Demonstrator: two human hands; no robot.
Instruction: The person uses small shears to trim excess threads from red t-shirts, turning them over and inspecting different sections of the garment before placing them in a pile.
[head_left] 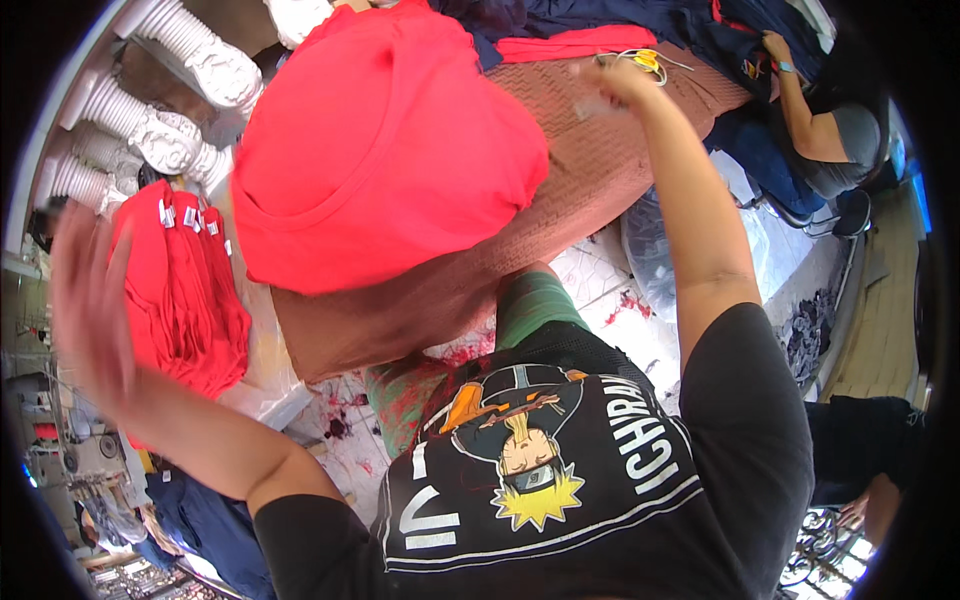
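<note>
A red garment (pixel 385 150) lies spread over a brown padded table (pixel 600 180) in front of me. My left hand (pixel 90 300) is raised at the far left, blurred, fingers apart, holding nothing, just beside a stack of folded red garments (pixel 190 290) with white tags. My right hand (pixel 612 85) reaches far across the brown surface and pinches a small pale tag or paper piece. A small yellow item with white threads (pixel 645 60) lies just past that hand.
Dark blue fabric (pixel 640 20) is piled at the table's far end. Another person in a grey top (pixel 830 140) sits at the upper right. White carved balusters (pixel 170 80) stand at the upper left. Clear plastic bags (pixel 660 250) lie on the stained tile floor.
</note>
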